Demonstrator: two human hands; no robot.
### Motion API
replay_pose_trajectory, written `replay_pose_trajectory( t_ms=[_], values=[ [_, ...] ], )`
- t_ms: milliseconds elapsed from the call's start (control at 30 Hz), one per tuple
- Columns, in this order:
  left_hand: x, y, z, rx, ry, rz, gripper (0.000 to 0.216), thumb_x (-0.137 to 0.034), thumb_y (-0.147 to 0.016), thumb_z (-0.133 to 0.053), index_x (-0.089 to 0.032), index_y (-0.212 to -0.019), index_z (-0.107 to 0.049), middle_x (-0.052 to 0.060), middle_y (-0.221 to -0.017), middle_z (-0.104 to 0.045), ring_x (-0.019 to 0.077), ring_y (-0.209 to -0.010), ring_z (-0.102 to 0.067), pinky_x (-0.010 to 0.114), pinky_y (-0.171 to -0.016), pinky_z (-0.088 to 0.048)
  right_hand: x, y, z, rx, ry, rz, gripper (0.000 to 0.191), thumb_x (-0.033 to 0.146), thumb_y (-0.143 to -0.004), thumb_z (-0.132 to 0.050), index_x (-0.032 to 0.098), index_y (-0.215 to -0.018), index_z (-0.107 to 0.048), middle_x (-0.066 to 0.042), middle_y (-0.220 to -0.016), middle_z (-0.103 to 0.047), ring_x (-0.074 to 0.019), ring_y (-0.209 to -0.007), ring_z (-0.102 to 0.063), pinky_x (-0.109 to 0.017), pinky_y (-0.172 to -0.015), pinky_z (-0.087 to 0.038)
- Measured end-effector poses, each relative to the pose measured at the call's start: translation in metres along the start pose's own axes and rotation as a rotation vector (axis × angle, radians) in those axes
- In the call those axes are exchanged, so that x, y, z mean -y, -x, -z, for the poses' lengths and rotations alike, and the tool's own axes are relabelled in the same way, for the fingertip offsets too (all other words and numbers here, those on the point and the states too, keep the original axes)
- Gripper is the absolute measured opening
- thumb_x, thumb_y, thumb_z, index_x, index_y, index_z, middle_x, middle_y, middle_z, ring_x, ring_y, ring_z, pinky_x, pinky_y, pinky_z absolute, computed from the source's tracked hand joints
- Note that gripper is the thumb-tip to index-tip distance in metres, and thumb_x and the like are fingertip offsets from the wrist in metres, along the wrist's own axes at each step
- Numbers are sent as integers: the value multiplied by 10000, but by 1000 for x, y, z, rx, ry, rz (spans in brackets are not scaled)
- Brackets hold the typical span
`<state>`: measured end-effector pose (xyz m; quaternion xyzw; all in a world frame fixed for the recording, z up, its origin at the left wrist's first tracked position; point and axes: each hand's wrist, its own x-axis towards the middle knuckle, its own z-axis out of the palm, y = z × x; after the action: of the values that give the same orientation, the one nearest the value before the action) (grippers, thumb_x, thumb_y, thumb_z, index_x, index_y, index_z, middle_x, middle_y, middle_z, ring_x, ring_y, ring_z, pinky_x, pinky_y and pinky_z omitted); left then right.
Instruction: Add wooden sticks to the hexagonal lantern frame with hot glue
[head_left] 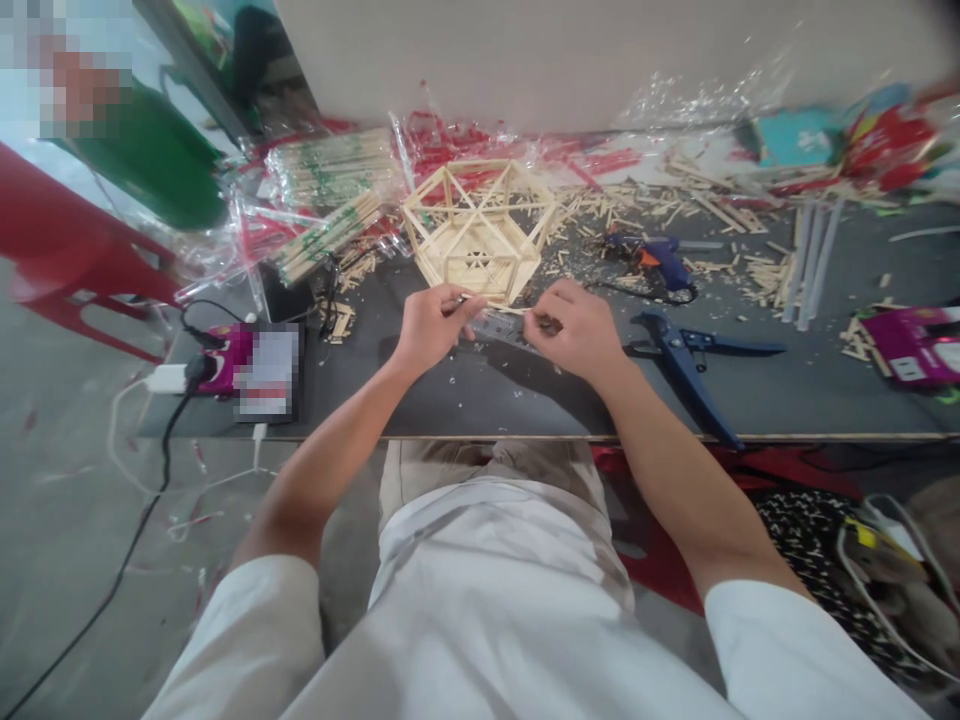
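Note:
My left hand (429, 322) is closed in a pinch on a thin wooden stick (471, 298) just in front of a hexagonal frame built of wooden sticks (480, 228). My right hand (571, 328) is curled, fingers pressed down on a metal ruler (501, 325) that lies on the dark board (480, 395) between both hands. The stick's far end meets the ruler near my right fingers.
Blue cutting pliers (686, 360) lie right of my right hand, a blue glue gun (660, 262) behind them. Packs of sticks (330, 195) and plastic wrap sit at the back left, stick offcuts at the back right. A magenta box (911, 345) sits far right; a power strip (225, 365) at left.

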<state>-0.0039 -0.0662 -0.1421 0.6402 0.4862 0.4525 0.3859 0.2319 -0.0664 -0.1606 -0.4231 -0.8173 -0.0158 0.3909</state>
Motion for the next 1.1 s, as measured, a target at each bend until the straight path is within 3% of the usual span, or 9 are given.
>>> replay_pose_trajectory(
  t_ms=[700, 1100],
  values=[
    [6, -5, 0, -2, 0, 28, 386, -549, -859, -780, -164, -879, -761, 83, -792, -811, 116, -480, -647, 202, -406, -441, -2, -4, 8, 93, -147, -95, 234, 283, -935, -563, 206, -727, -636, -47, -747, -617, -167, -671, -540, -314, -667, -405],
    [8, -7, 3, -13, -40, 2, 359, -532, -874, -767, -173, -859, -766, 46, -667, -765, 111, -435, -603, 206, -427, -455, 5, -3, 8, 106, -172, -70, 287, 285, -988, -547, 187, -966, -816, -78, -840, -749, -184, -712, -637, -324, -702, -463]
  ],
)
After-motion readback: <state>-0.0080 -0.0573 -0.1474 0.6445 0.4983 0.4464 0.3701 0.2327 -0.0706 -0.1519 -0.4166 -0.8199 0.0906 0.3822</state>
